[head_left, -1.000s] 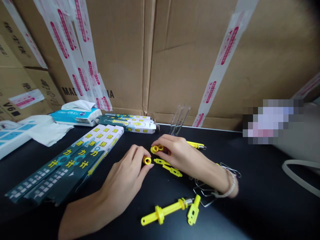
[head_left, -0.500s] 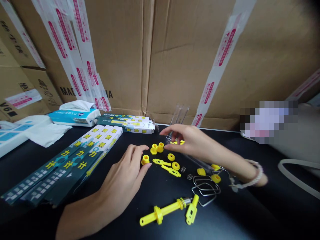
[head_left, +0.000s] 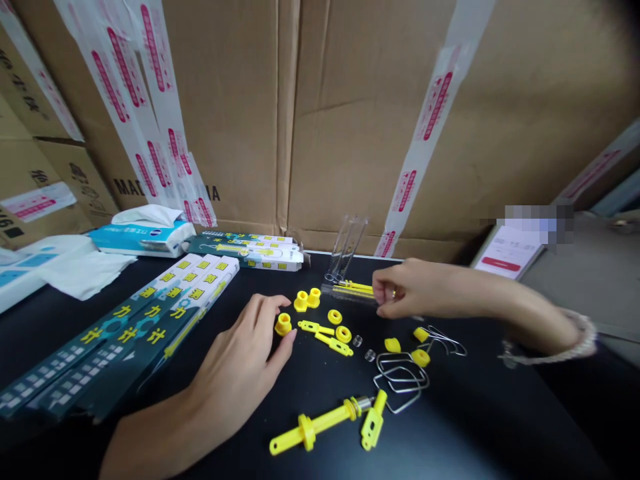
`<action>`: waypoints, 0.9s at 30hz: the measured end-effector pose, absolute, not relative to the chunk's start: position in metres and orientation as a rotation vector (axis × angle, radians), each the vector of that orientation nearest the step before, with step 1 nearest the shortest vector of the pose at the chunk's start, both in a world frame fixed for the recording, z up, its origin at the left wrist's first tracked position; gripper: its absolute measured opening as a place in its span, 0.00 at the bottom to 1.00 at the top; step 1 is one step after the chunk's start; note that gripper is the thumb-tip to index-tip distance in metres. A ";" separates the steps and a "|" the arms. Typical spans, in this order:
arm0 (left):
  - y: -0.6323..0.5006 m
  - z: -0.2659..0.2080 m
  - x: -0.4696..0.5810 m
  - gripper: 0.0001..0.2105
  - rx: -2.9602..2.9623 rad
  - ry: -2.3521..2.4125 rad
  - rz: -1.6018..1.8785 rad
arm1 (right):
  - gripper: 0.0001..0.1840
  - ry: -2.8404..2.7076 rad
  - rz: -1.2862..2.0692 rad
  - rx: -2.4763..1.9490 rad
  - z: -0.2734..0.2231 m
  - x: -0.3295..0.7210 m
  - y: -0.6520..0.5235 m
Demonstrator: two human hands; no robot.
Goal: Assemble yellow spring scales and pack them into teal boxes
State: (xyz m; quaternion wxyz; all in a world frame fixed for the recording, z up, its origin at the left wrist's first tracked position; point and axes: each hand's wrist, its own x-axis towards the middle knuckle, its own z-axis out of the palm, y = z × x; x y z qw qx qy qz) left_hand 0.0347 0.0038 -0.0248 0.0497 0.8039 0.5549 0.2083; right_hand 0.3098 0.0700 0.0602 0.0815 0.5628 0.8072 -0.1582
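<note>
My left hand (head_left: 247, 347) rests on the black table, thumb and forefinger apart on either side of a yellow plastic threaded cap (head_left: 283, 325). Two more such caps (head_left: 307, 299) stand just beyond it. My right hand (head_left: 413, 288) has its fingers curled together at the near end of some yellow strips (head_left: 353, 288) and a clear plastic tube (head_left: 340, 293); what the fingertips hold is hidden. Between the hands lie yellow rings (head_left: 343, 334), flat yellow pieces (head_left: 334, 344) and small springs (head_left: 370, 355). A yellow plunger rod (head_left: 320, 427) with a metal end lies nearer me.
Bent wire hooks (head_left: 403, 377) and small yellow caps (head_left: 393, 345) lie at right. Printed boxes (head_left: 150, 320) and a tissue pack (head_left: 143, 237) are at left. Clear tubes (head_left: 347, 247) lean near the cardboard box (head_left: 240, 120). A phone (head_left: 507, 257) stands back right.
My right hand has moved right, away from the caps, and its fingers have closed together. My left hand stays around the same cap. The view has shifted slightly.
</note>
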 end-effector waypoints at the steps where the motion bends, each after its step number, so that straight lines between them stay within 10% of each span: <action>1: 0.004 -0.025 0.035 0.10 2.449 1.690 0.635 | 0.07 2.433 -0.466 1.684 0.067 0.314 0.070; 12: 0.001 -0.028 0.036 0.16 2.741 1.656 0.709 | 0.19 2.429 -0.109 2.295 0.104 0.359 0.077; 27: -0.005 -0.022 0.037 0.17 3.254 1.577 0.769 | 0.24 2.615 -0.643 2.338 0.053 0.353 0.109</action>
